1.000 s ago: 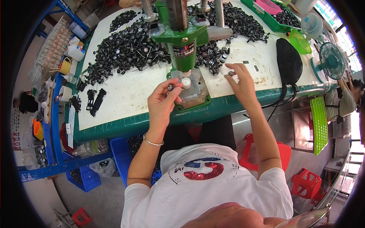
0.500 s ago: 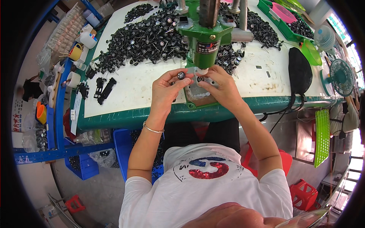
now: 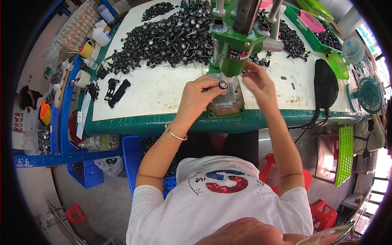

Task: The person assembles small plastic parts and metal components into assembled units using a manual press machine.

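My left hand (image 3: pixel 198 98) pinches a small black toy wheel (image 3: pixel 223 85) with silver spokes between thumb and fingertips. The wheel is just beside the white tip (image 3: pixel 229 79) of a green bench press (image 3: pixel 237 53), above its metal base plate (image 3: pixel 227 108). To the right of the press, my right hand (image 3: pixel 262 85) has its thumb and fingers apart. Its fingertips reach close to the black wheels behind the press, and some dark parts show beside them. Whether the fingertips touch any of these cannot be made out.
A large heap of black wheels on thin axles (image 3: pixel 171 38) covers the table's far side. Black plastic chassis parts (image 3: pixel 119 93) lie at left. On the right are a black cloth bag (image 3: pixel 325 83), a green fan (image 3: pixel 368 94) and a green crate (image 3: pixel 295 16). A blue bin (image 3: pixel 130 157) stands below.
My right hand has left the press plate, moving right and away toward the heap, its fingers parting. My left hand has brought its wheel rightward to the press tip. The view has shifted slightly.
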### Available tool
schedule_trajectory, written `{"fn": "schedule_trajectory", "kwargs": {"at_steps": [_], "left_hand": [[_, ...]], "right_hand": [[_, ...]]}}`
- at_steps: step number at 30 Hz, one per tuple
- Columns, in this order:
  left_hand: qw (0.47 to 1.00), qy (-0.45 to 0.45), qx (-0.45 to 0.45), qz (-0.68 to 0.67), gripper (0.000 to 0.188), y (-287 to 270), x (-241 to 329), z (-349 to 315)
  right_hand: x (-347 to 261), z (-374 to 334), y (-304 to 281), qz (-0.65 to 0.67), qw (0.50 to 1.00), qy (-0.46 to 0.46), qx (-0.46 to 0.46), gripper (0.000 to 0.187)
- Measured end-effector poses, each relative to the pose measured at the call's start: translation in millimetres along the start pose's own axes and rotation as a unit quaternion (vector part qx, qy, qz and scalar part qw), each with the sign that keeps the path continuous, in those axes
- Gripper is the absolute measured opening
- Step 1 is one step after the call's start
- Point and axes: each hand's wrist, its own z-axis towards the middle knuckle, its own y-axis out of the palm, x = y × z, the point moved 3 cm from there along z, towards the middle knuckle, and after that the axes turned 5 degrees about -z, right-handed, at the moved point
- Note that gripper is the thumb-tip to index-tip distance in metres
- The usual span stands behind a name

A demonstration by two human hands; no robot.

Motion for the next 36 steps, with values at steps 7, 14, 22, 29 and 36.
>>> {"fn": "schedule_trajectory", "kwargs": {"at_steps": [7, 14, 22, 29, 36], "left_hand": [[0.999, 0.007, 0.016, -0.038, 0.013, 13.3, -2.7, 9.9], [0.992, -0.010, 0.028, -0.124, 0.012, 6.5, -10.6, 13.0], [0.995, 0.018, 0.004, -0.095, 0.015, 10.8, -12.4, 19.7], [0.995, 0.013, 0.001, -0.094, 0.015, 8.5, -11.3, 17.2], [0.998, 0.019, 0.002, -0.067, 0.014, 12.4, -11.1, 16.8]], "right_hand": [[-41.5, 41.5, -53.1, 0.066, 0.991, -0.008, 0.113, 0.032], [-167.8, 113.2, -12.8, 0.282, 0.952, 0.010, 0.121, 0.023], [-166.3, 164.8, -39.3, 0.502, 0.834, 0.178, -0.146, 0.024], [-198.1, 109.2, -19.3, 0.117, 0.952, -0.218, 0.181, 0.026], [-195.1, 88.0, -17.4, 0.465, 0.841, -0.275, 0.038, 0.037]]}}
